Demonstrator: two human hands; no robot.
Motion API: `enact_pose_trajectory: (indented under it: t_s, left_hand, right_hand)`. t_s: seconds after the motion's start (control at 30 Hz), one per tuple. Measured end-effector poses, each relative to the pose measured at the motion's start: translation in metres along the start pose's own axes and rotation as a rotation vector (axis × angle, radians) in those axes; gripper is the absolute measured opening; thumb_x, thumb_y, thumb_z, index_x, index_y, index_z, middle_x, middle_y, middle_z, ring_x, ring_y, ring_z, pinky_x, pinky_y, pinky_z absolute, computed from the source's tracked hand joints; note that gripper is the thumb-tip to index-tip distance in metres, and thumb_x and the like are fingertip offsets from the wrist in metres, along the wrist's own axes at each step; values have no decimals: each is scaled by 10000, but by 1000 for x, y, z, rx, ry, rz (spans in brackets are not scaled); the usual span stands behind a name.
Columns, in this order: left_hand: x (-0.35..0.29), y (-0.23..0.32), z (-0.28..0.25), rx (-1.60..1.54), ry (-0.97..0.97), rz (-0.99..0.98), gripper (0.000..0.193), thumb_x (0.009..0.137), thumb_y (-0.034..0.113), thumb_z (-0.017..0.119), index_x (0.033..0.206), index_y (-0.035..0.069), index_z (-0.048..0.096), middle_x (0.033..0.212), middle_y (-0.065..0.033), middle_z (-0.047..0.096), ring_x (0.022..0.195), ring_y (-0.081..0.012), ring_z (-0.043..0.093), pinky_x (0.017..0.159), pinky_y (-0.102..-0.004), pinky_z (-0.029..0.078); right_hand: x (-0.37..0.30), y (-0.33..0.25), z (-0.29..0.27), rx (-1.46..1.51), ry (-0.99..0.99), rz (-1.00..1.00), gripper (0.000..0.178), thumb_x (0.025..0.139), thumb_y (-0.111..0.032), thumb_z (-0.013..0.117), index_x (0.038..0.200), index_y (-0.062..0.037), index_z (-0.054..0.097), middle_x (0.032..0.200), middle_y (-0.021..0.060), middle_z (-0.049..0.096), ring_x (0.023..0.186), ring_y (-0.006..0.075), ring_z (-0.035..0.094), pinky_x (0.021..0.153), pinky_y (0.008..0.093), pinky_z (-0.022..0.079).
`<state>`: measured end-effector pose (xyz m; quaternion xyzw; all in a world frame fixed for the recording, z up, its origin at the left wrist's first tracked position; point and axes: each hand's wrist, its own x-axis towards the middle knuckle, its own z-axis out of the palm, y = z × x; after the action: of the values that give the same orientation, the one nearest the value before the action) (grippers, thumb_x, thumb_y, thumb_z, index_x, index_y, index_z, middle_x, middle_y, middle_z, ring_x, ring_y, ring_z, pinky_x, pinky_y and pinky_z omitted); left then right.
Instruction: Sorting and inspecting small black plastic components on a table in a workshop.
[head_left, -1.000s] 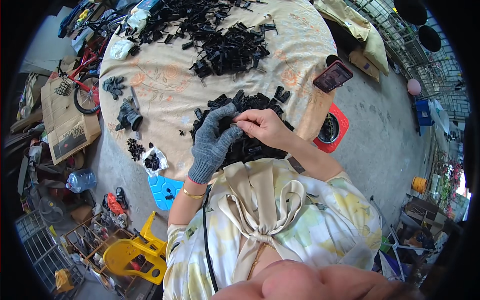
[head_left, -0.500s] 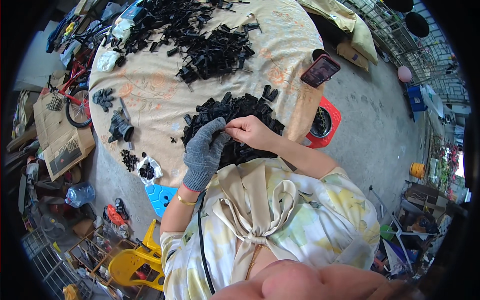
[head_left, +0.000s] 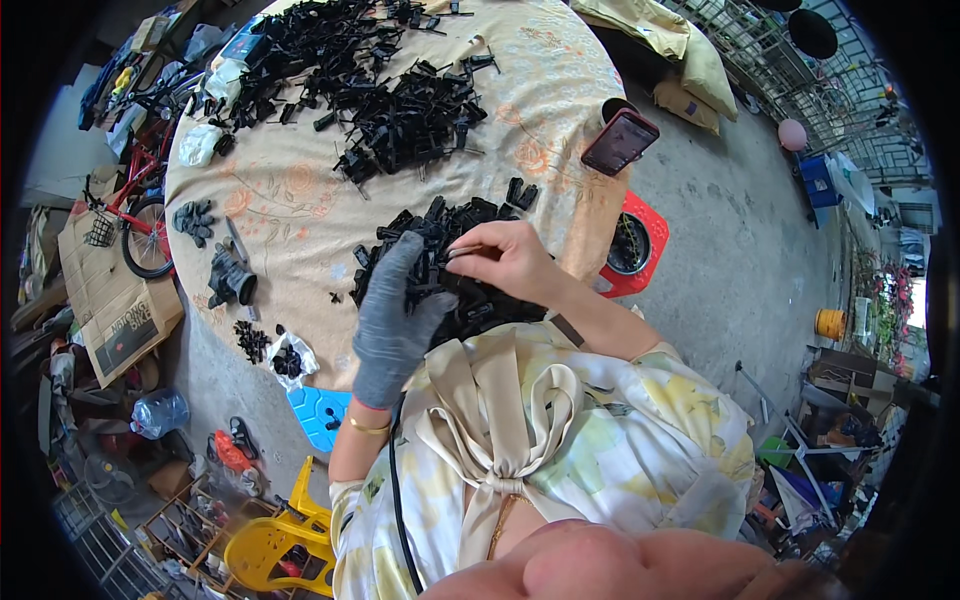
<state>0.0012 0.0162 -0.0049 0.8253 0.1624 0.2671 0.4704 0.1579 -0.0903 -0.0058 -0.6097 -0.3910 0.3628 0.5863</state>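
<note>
My left hand [head_left: 388,325], in a grey knitted glove, is held over the near side of a pile of small black plastic parts [head_left: 440,225]. Its thumb stands apart from its fingers, and I see nothing between them. Just to the right, my bare right hand [head_left: 515,262] pinches a small thin piece [head_left: 464,250], dark with a pale glint, between thumb and forefinger. What kind of piece it is cannot be made out. Both hands are apart, and the pile shows between them. Farther back lies a larger heap of black parts with thin stems [head_left: 410,115].
A flowered cloth covers the round table [head_left: 290,215]. A phone [head_left: 620,142] stands at its right edge, above a red stool [head_left: 655,245]. Grey gloves [head_left: 232,277] and a white bag of small black bits [head_left: 291,361] lie at the left. A blue stool [head_left: 318,415] is below.
My hands, touching before, have separated. The left glove has opened and moved down and left; the right hand still pinches. The whole view has shifted slightly.
</note>
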Motion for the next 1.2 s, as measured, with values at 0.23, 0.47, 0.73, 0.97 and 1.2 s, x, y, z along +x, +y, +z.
enact_pose_trajectory:
  t_s: [0.23, 0.47, 0.73, 0.97, 1.2]
  left_hand:
    - [-5, 12, -14, -1199, -326, -605, 348, 714, 30, 679, 1023, 0, 522, 969, -97, 595, 909, -223, 609, 840, -338, 493]
    - [4, 30, -9, -830, -236, -729, 238, 677, 144, 706, 804, 78, 516, 690, -40, 621, 620, -125, 615, 405, -150, 344]
    - [4, 15, 0, -1011, 6, -598, 190, 776, 1, 637, 892, 23, 488, 895, -78, 594, 809, -157, 603, 733, -293, 518]
    - [0, 5, 10, -844, 33, -530, 425, 790, 12, 640, 1178, 18, 466, 1012, -71, 576, 905, -125, 563, 797, -257, 487]
    - [-5, 2, 12, -706, 111, -433, 306, 789, -31, 612, 1078, 6, 519, 1002, -115, 586, 903, -188, 593, 800, -322, 516]
  right_hand:
    - [-2, -16, -8, 316, -239, 89, 158, 752, -85, 701, 883, -7, 661, 753, 8, 643, 698, 28, 554, 623, 180, 443]
    - [0, -17, -6, 220, -373, -79, 149, 757, -45, 681, 896, 3, 652, 781, 33, 645, 752, 51, 578, 655, 197, 459]
    - [-3, -11, 0, 18, -55, 25, 168, 893, -97, 509, 1011, 13, 556, 656, -24, 501, 594, 30, 438, 541, 184, 376]
    - [-7, -15, 5, -34, -109, 73, 126, 874, -106, 527, 871, 10, 577, 629, 3, 545, 574, 51, 502, 533, 208, 424]
    - [-6, -16, 12, -40, -101, 71, 131, 877, -96, 520, 843, 15, 582, 622, 7, 548, 545, 56, 493, 513, 213, 419]
